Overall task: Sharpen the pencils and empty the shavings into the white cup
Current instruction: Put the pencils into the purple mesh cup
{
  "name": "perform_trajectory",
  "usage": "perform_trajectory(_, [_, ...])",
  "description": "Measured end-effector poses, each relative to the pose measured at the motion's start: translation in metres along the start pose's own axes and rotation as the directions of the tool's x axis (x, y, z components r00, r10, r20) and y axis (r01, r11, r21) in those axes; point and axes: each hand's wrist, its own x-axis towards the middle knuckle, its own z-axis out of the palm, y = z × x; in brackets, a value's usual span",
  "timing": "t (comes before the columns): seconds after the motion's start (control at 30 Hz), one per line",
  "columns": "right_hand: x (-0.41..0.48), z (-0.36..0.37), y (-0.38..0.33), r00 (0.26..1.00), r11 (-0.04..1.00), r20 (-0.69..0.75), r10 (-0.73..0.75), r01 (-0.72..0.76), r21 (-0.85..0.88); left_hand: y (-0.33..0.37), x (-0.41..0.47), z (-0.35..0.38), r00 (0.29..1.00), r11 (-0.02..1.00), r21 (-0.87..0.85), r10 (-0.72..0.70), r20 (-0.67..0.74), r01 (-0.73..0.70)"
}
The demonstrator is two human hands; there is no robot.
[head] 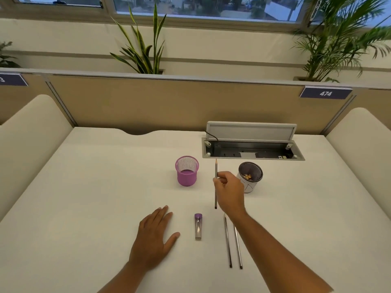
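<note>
My right hand [229, 193] pinches a dark pencil [216, 169] upright above the table, sharpened tip up, between the two cups. The white cup [251, 186] stands just right of that hand, with a dark mesh lining and a few shavings inside. A pink mesh cup [187, 171] stands to the left of the pencil. A clear tube sharpener with a purple cap [198, 226] lies on the table between my hands. Two more pencils [228, 243] lie side by side under my right forearm. My left hand [154, 236] rests flat on the table, fingers apart, holding nothing.
An open cable box with a raised grey lid [251, 142] is set into the white table [84, 197] behind the cups. A tan partition with the tag 474 [325, 93] closes the back. Cream side panels stand left and right; plants rise beyond.
</note>
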Motion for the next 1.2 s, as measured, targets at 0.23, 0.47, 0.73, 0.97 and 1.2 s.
perform_trajectory(0.23, [0.062, 0.046, -0.057, 0.996, 0.995, 0.043, -0.077, 0.074, 0.074, -0.002, 0.001, 0.005, 1.000, 1.000, -0.018, -0.002, 0.002, 0.002])
perform_trajectory(0.47, [0.081, 0.090, -0.047, 0.993, 0.989, 0.111, -0.045, 0.060, -0.136, -0.005, 0.001, 0.008, 1.000, 1.000, -0.027, 0.006, -0.019, -0.006])
perform_trajectory(0.73, [0.080, 0.109, -0.026, 0.981, 0.883, 0.188, -0.041, 0.123, -0.452, -0.003, 0.001, 0.006, 1.000, 1.000, -0.019, 0.004, -0.024, -0.004])
perform_trajectory(0.97, [0.081, 0.110, -0.021, 0.986, 0.901, 0.155, -0.062, 0.122, -0.416, -0.002, 0.001, 0.003, 1.000, 1.000, -0.028, -0.007, -0.005, 0.007])
perform_trajectory(1.2, [0.070, 0.075, -0.012, 0.998, 0.964, 0.046, -0.040, 0.050, -0.260, -0.001, 0.001, 0.002, 1.000, 1.000, -0.030, -0.002, -0.018, 0.001])
